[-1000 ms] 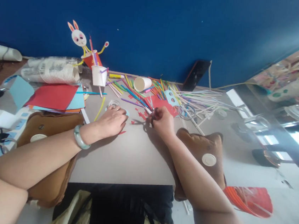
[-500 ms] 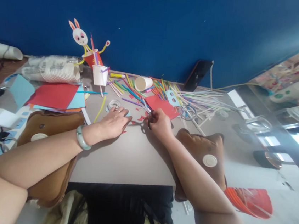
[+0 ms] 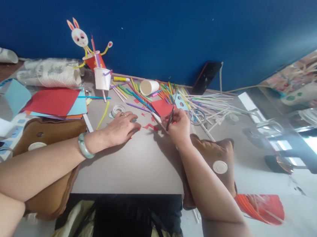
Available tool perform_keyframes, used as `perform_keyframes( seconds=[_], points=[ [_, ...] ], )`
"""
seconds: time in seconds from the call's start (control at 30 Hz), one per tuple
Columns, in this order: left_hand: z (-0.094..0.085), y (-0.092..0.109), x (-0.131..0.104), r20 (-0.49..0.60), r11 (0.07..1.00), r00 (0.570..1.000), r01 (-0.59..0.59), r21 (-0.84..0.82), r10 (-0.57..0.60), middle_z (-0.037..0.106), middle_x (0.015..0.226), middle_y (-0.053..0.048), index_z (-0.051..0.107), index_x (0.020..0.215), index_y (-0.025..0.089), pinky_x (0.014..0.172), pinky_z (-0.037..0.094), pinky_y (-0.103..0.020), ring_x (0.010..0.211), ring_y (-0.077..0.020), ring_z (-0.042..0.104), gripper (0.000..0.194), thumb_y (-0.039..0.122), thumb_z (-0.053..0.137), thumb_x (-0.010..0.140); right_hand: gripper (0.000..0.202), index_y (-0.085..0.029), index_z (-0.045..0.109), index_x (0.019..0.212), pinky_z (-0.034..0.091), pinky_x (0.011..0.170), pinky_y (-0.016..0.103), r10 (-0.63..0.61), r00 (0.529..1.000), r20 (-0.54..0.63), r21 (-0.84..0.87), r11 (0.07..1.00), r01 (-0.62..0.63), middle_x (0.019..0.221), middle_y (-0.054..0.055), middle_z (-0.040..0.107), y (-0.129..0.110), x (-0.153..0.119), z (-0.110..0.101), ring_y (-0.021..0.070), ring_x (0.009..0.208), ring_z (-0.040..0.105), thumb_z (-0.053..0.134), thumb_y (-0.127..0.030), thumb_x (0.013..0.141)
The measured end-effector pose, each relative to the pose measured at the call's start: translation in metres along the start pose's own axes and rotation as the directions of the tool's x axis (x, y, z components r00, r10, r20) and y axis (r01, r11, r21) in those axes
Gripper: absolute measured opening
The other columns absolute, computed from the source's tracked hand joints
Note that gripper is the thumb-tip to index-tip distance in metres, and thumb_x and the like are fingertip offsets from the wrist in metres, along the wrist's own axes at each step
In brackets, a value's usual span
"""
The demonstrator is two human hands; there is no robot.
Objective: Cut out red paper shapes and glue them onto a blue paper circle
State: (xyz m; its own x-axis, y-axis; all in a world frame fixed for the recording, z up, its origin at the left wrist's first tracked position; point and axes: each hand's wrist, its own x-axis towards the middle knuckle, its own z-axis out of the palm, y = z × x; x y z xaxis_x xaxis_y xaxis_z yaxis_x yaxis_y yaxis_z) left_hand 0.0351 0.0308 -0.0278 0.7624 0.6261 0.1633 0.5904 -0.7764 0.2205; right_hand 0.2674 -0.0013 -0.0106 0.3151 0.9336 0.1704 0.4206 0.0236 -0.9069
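My left hand (image 3: 120, 127) rests low over the table, fingers apart and curved. Red shows at its fingertips; whether that is nail colour or paper I cannot tell. Beside its fingers lies a white tape roll (image 3: 118, 109). In my right hand (image 3: 179, 129) is a pair of scissors (image 3: 171, 119), fingers closed round the handles and the blades spread apart. Small red paper scraps (image 3: 149, 126) are scattered between the two hands. Just past the scissors lies a larger red paper piece (image 3: 161, 106), partly covered, near a light blue cut-out with holes (image 3: 181, 102).
Coloured sticks (image 3: 138, 93) and pale straws (image 3: 217, 102) spread along the wall. A rabbit figure (image 3: 79, 38), a white cup (image 3: 101, 79) and a tipped cup (image 3: 149, 87) stand at the back. Brown cushions (image 3: 52, 130) lie under both forearms. A phone (image 3: 206, 78) leans on the wall.
My right hand has drawn back to the right and lifted slightly with the scissors, whose blades are now spread. My left hand's thumb and forefinger have moved apart.
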Motion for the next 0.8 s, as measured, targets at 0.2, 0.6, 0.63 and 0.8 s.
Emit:
perform_keyframes(
  seconds=[0.2,0.6,0.63,0.8],
  points=[
    [-0.016,0.001,0.001,-0.074,0.987,0.985,0.150,-0.059,-0.154,0.068,0.108,-0.009,0.073,0.100,0.021,0.094,0.037,-0.046,0.111,-0.0299,0.057,0.021,0.022,0.055,0.088,0.028,-0.025,0.042,0.078,0.047,0.063,0.032,-0.035,0.999,-0.041,-0.035,0.999,0.034,0.071,0.000,0.067,0.001,-0.001,-0.004,0.0184,0.065,0.063,0.066,-0.023,0.064],
    [-0.028,0.007,-0.008,0.233,0.994,0.966,0.108,0.029,-0.111,0.068,0.094,-0.009,0.069,0.083,0.018,0.091,0.037,-0.046,0.099,-0.0293,0.062,0.016,0.031,0.061,0.084,0.023,-0.021,0.056,0.092,0.039,0.075,0.035,-0.060,0.966,0.253,-0.642,0.736,0.214,0.080,0.007,0.072,0.005,-0.011,0.008,0.0285,0.081,0.065,0.060,-0.017,0.070],
    [-0.028,0.007,-0.008,0.243,0.994,0.964,0.102,0.030,-0.106,0.068,0.094,-0.009,0.068,0.083,0.017,0.091,0.037,-0.046,0.099,-0.0289,0.062,0.016,0.031,0.061,0.085,0.023,-0.021,0.056,0.093,0.039,0.075,0.035,-0.051,0.964,0.260,-0.653,0.726,0.214,0.080,0.008,0.072,0.004,-0.011,0.008,0.0287,0.081,0.065,0.060,-0.016,0.070],
    [-0.029,0.006,-0.011,0.255,0.995,0.963,0.081,0.050,-0.091,0.069,0.092,-0.010,0.067,0.081,0.017,0.090,0.038,-0.046,0.097,-0.0289,0.063,0.017,0.028,0.058,0.088,0.024,-0.022,0.054,0.090,0.039,0.072,0.034,-0.018,0.966,0.259,-0.656,0.731,0.190,0.080,0.007,0.072,0.004,-0.008,0.009,0.0282,0.079,0.065,0.060,-0.013,0.068]
  ],
)
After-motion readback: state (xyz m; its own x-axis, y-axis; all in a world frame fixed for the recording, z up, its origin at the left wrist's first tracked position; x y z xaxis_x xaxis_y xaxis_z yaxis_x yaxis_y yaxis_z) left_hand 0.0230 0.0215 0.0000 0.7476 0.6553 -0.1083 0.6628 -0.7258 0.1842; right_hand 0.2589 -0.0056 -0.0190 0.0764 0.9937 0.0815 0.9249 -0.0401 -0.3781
